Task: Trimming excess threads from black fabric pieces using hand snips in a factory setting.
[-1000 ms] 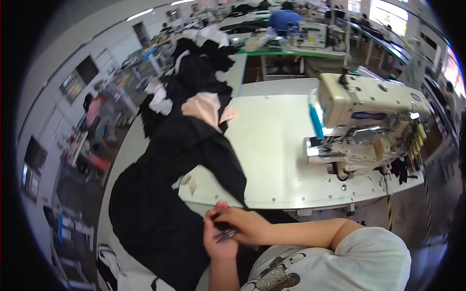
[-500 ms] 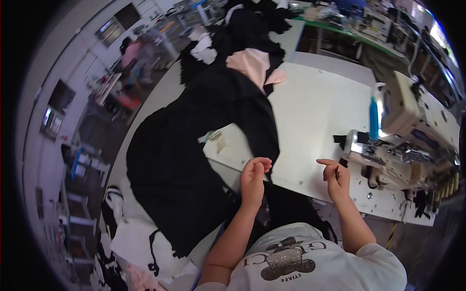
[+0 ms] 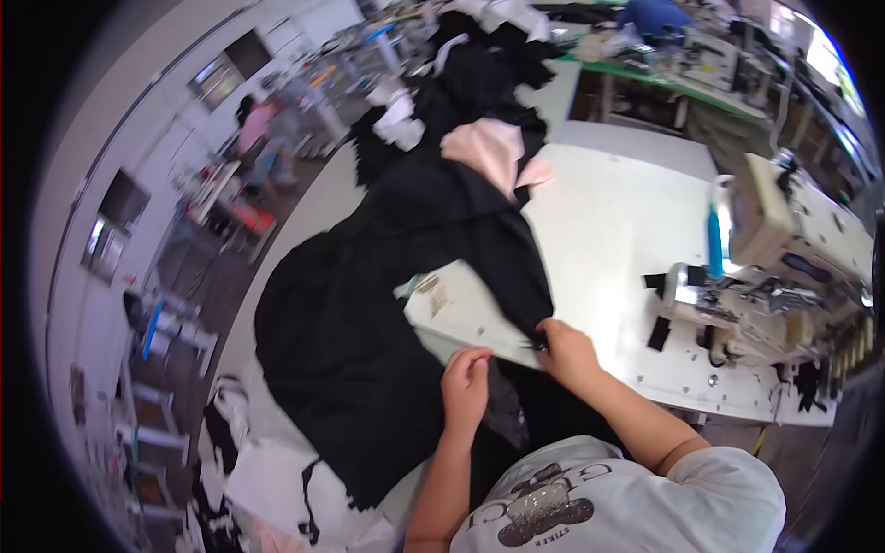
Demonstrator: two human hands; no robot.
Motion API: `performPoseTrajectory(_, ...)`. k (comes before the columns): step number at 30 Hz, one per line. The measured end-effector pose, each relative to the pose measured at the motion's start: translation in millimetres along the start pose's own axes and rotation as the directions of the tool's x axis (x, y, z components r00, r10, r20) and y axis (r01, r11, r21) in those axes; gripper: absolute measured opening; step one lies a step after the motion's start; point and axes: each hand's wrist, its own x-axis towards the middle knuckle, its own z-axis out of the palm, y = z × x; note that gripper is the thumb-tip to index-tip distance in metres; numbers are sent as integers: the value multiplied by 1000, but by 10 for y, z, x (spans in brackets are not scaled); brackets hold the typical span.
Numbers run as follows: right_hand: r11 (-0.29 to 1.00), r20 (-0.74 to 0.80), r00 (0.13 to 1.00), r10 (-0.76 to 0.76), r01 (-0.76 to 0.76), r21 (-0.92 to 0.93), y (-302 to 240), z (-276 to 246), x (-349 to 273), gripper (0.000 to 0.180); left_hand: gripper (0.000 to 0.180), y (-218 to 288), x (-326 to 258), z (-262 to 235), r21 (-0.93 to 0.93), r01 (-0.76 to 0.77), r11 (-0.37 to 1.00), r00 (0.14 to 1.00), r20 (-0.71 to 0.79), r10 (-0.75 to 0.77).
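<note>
A large black cloth piece lies curved over the white table, its narrow end reaching down to my right hand. The fingers of that hand are closed on the edge of this end. My left hand is held a short way to the left, above the table's near edge, with fingers curled together and thumb against them; no cloth shows in it. At the far end of the black piece lies a light pink cloth.
On the right stands an off-white sewing machine with a blue piece hanging by it. The white table spreads in front of it. Black scraps pile up at the back, white cloth at lower left. A person in pink is far left.
My right hand has moved left from beside the machine and taken hold of the black cloth's end. My left hand has moved slightly down. The whole view has shifted a little.
</note>
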Motion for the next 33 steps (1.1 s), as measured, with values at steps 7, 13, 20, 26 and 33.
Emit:
performPoseTrajectory(7, 947, -8, 1000, 0, 3, 322, 38, -222, -223, 42, 37, 357, 554, 329, 163, -214, 963, 964, 194, 181)
performPoseTrajectory(13, 932, 130, 961, -242, 194, 305, -241, -752, -646, 26, 41, 372, 752, 913, 372, -640, 673, 755, 468, 460)
performPoseTrajectory(20, 825, 110, 843, -527, 476, 305, -322, -882, -768, 29, 19, 206, 1241, 967, 178, -425, 888, 905, 74, 418)
performPoseTrajectory(26, 938, 99, 955, -280, 250, 238, -384, -1081, -724, 83, 29, 350, 2241, -23, 123, -356, 926, 825, -423, 374)
performPoseTrajectory(33, 923, -229, 915, -333, 366, 118, -329, -1039, -725, 32, 21, 588, 2344, -1787, 462, -391, 796, 520, -603, 605)
